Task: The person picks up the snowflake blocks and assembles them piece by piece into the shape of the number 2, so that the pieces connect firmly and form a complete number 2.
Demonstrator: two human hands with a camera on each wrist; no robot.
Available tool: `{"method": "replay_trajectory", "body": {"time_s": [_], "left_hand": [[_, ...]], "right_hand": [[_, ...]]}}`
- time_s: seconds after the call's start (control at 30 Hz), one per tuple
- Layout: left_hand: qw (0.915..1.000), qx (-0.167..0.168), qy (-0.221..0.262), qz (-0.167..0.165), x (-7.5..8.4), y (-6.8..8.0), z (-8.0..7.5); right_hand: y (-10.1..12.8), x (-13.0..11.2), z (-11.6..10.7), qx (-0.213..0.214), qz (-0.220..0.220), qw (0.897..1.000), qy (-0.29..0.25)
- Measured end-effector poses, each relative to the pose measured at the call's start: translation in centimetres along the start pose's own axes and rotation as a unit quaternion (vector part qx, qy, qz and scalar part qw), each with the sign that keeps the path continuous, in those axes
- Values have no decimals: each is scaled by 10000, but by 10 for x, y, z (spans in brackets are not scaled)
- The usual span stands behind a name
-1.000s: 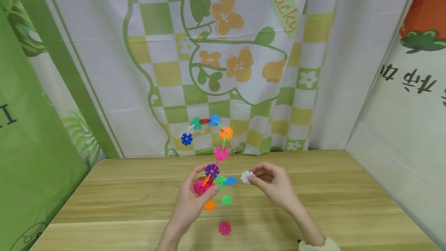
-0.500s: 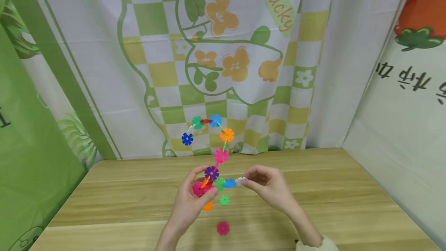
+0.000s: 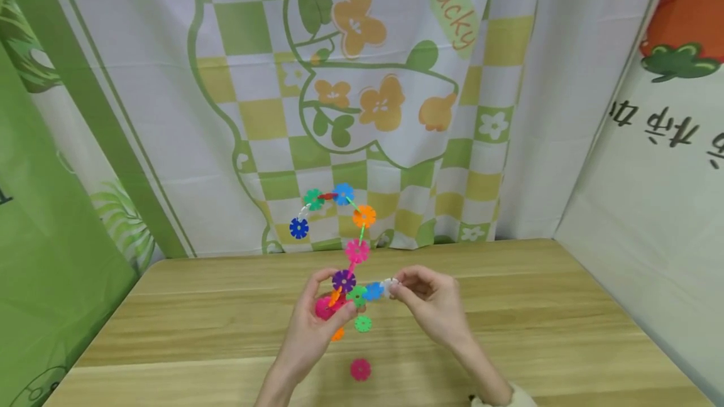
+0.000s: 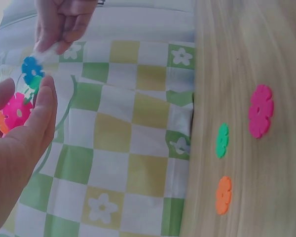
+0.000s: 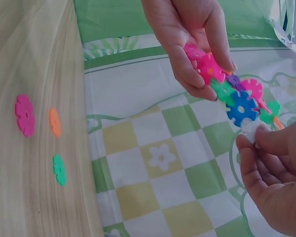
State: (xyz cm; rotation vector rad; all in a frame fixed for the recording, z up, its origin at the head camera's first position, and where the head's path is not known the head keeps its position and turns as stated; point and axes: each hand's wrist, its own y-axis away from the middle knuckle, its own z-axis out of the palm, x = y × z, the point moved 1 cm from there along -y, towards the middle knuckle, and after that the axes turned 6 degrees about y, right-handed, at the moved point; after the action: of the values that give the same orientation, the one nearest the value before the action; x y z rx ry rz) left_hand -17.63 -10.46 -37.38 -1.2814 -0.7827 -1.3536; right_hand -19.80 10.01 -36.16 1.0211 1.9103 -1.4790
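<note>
Left hand [image 3: 317,325] clamped on disc chain [image 3: 345,281], right hand [image 3: 430,300] pinching white disc [image 3: 388,285].

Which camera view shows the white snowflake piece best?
Right wrist: the white piece sits close, pinched by the right hand against the blue piece. Head view shows it tiny; left wrist shows it blurred.

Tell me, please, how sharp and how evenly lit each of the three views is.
Head view: even, soft light, no glare; the chain of discs is sharp, the edges bend a little. Left wrist view: the left hand is near and soft, the table grain smeared. Right wrist view: the right hand is slightly blurred, the blue disc clear.
</note>
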Motion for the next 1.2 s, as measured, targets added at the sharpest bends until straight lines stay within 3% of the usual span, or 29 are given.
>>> {"method": "replay_trajectory", "body": {"time_s": [0.13,0.3,0.47,0.63,1.07,1.2], "left_hand": [[9999,-145,-76,15,-2,0,1],[9997,-70,-180,116,-2,0,-1],[9991,179,-120,357,-3,-1,1],[9967,496,-450,459,-4,-2,5],[9906,1182,-672,125,-7,-2,5],[9899,1202,-736,149,-7,-2,4]], "right_hand": [[0,-2,0,104,-238,9996,54],[-1,-3,-1,55,-604,9976,344],[-2,-4,-2,-22,-674,9965,490],[-1,-3,-3,-77,-654,9968,464],[1,-1,1,-201,-906,9951,334],[2,-2,3,-261,-1007,9942,272]]}}
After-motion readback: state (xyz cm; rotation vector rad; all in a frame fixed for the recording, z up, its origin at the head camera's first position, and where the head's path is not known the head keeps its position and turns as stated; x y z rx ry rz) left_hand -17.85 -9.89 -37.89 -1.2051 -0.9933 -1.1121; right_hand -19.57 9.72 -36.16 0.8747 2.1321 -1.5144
